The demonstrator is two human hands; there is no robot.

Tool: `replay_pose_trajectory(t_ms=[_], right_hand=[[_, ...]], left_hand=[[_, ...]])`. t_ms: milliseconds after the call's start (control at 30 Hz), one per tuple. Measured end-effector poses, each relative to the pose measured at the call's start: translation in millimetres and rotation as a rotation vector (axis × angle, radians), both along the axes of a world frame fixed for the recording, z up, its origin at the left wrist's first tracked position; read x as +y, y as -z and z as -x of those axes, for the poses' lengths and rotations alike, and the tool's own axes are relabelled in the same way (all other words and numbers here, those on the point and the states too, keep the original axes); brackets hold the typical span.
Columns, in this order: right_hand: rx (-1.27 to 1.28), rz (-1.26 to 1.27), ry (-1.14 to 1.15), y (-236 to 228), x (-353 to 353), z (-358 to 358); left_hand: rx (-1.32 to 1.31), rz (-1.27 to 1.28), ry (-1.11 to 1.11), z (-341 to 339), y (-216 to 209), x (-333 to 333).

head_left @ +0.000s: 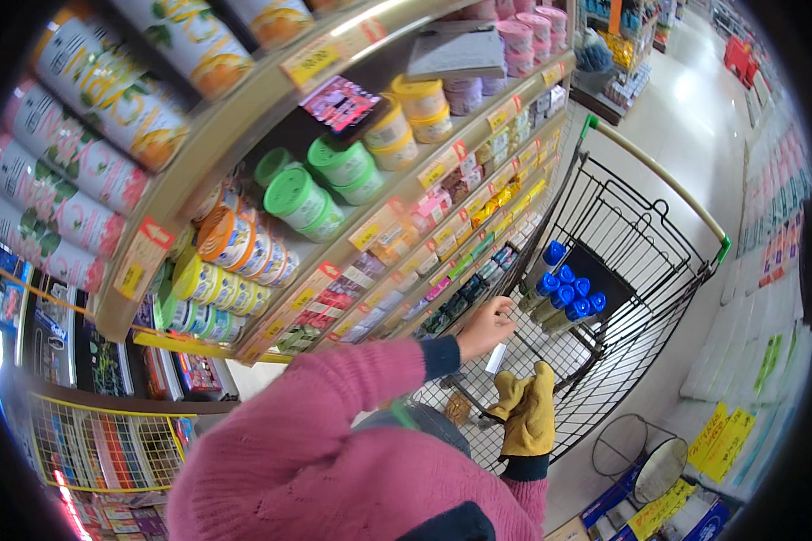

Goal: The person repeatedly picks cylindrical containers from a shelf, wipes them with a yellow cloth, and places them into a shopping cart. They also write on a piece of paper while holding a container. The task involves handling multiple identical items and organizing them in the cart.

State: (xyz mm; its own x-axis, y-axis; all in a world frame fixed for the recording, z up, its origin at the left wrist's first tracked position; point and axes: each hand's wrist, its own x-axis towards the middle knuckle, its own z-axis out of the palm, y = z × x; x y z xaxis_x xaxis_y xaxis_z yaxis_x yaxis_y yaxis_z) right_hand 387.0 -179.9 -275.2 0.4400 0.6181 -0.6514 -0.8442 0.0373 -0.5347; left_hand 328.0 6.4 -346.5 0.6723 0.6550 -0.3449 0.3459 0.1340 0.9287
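Observation:
My left hand (487, 330) is bare and reaches over the near part of a black wire shopping cart (595, 194). Its fingers are loosely bent and slightly apart, with nothing visible in them. On my right hand (526, 413) is a yellow work glove; the thumb stands apart from the outstretched fingers. This gloved hand is over the cart's near right part, and I cannot tell whether it touches the wires. Several cans with blue caps (564, 296) stand grouped inside the cart, just beyond my left hand. A small white piece (495, 358) shows between my hands.
Shelves to the left hold green tubs (305, 202), yellow tubs (421, 106) and large floral cans (108, 86). A yellow wire basket (108, 442) is at lower left. White packages (740, 361) line the right side. A round wire-framed object (660, 469) stands at lower right.

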Motion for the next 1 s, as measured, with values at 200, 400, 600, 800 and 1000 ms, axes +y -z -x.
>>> replay_pose_trajectory(t_ms=[200,400,600,800,1000], right_hand=[[0.039,-0.109,-0.116,-16,20,20],[0.097,-0.199,-0.241,-28,32,37],[0.05,-0.216,-0.319,-36,36,42],[0.163,-0.226,-0.319,-41,32,44],[0.173,-0.182,-0.18,-33,22,48]], left_hand=[[-0.085,-0.234,-0.105,59,-83,9],[-0.199,-1.339,-0.325,97,-211,74],[0.004,-1.573,-0.493,113,-284,158],[0.192,-1.456,-0.365,115,-270,217],[0.361,-1.507,-0.639,116,-256,247]])
